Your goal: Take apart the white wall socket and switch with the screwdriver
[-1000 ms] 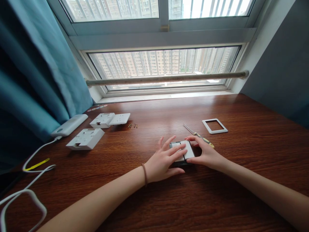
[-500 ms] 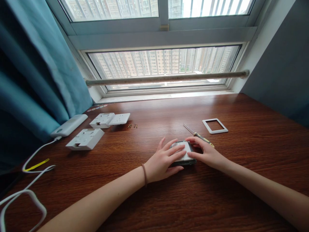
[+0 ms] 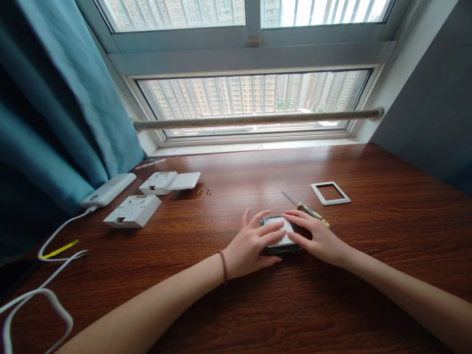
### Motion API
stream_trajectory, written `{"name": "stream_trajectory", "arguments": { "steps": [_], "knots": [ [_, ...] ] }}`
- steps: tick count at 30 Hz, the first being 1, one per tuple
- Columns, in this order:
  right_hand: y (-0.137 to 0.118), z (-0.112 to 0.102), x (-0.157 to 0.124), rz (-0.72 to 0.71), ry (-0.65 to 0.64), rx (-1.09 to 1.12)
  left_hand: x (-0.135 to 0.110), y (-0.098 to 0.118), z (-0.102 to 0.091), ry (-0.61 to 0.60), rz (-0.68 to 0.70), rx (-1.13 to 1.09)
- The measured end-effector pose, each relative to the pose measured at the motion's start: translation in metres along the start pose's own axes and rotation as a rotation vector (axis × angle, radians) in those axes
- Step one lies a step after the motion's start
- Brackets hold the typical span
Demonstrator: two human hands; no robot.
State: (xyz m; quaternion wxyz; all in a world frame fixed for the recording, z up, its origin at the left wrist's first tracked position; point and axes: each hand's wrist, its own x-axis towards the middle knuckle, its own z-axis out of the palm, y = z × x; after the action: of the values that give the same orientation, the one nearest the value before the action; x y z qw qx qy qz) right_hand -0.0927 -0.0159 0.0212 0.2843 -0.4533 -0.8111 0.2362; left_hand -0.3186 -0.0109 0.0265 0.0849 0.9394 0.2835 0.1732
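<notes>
A white wall switch (image 3: 277, 240) with a dark grey base lies on the table in the middle, partly covered by my fingers. My left hand (image 3: 252, 243) rests over its left side, fingers spread across the white face and thumb along the near edge. At the right side, the outstretched fingertips of my right hand (image 3: 320, 237) touch the face and the edge. Just behind that hand lies a screwdriver (image 3: 309, 211), its shaft pointing away to the left. A square white frame (image 3: 334, 201) sits farther right.
White mounting boxes (image 3: 134, 212) and a white socket plate (image 3: 185, 181) lie at the left, with several small screws (image 3: 204, 191) beside the plate. A white power bank (image 3: 108, 190) with a cable (image 3: 61, 226) and a yellow strip (image 3: 61, 249) are near the curtain (image 3: 99, 98).
My right hand's fingers have straightened and spread slightly over the switch's right side. My left hand stays on the switch. The whole view has shifted slightly.
</notes>
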Motion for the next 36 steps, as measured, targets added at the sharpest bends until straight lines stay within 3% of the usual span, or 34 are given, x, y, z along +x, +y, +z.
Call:
{"name": "stream_trajectory", "arguments": {
  "steps": [23, 36],
  "knots": [
    [-0.011, 0.002, -0.004, -0.144, -0.038, -0.339, 0.002, 0.004, -0.003, 0.028, 0.009, 0.072],
    [-0.011, 0.003, -0.005, -0.137, -0.012, -0.304, 0.001, 0.005, 0.002, 0.034, 0.029, 0.051]
  ]
}}
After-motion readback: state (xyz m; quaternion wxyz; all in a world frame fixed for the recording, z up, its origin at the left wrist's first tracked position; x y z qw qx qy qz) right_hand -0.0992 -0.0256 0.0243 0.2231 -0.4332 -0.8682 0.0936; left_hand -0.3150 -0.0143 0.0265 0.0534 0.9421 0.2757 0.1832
